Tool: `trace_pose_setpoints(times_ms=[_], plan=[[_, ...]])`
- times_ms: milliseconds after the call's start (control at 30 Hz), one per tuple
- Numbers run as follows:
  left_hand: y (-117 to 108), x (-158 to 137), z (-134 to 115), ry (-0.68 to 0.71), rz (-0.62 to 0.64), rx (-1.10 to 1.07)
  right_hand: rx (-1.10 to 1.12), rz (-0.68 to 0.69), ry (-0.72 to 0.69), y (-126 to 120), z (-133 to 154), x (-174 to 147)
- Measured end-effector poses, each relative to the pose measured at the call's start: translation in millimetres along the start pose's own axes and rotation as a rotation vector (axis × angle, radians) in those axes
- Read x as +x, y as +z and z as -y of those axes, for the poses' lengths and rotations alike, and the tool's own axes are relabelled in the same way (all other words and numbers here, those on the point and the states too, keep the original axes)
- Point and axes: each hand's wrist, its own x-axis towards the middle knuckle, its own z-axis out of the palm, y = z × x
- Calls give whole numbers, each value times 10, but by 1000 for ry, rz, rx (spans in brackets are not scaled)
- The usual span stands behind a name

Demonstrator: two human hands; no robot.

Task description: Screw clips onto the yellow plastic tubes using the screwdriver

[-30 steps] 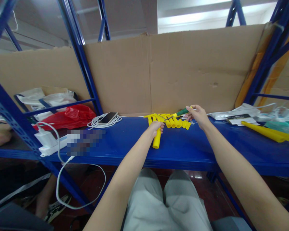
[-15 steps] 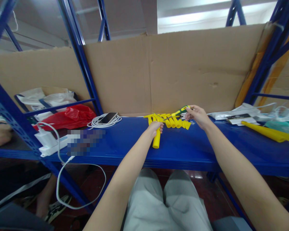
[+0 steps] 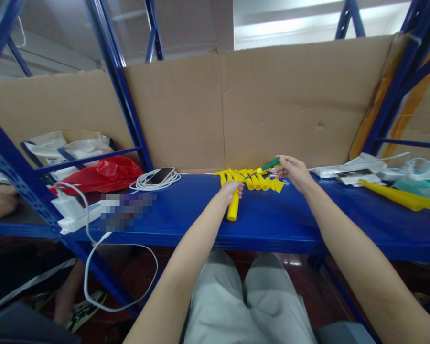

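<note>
My left hand (image 3: 232, 189) is closed around a yellow tube (image 3: 232, 210), whose open lower end points toward me over the blue shelf. A screwdriver (image 3: 270, 165) with a green and yellow handle is in the fingers of my right hand (image 3: 290, 171). Its metal shaft slants down to the left, and the tip reaches the tube beside my left hand; the exact contact is too small to make out. Behind and between my hands lie several yellow tubular pieces (image 3: 258, 183) in a row. Small bright bits rest near them, too small to name.
A phone (image 3: 161, 176) lies on a coiled white cable (image 3: 140, 182). Left are a red plastic bag (image 3: 111, 173) and a white power strip (image 3: 80, 219). On the right lies a longer yellow piece (image 3: 397, 195). Cardboard (image 3: 290, 105) backs the blue shelf (image 3: 186, 210). Another person's hand (image 3: 0, 200) shows far left.
The screwdriver's handle has turned about its axis, showing more green now. My right fingers have shifted slightly on it. My left hand and the tube stay in place.
</note>
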Motion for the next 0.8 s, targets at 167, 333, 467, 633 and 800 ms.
trace_pose_setpoints(times_ms=[167, 333, 467, 633, 800], plan=[[3, -4, 4, -2, -7, -1, 82, 26, 38, 3, 19, -7], [4, -13, 9, 7, -8, 5, 0, -47, 14, 7, 11, -7], [0, -6, 8, 1, -3, -1, -57, -100, -1, 15, -6, 8], [-2, -8, 4, -2, 0, 5, -94, -123, -57, -4, -47, 32], [-3, -12, 4, 15, 4, 8, -108, -92, -92, -65, -116, 74]])
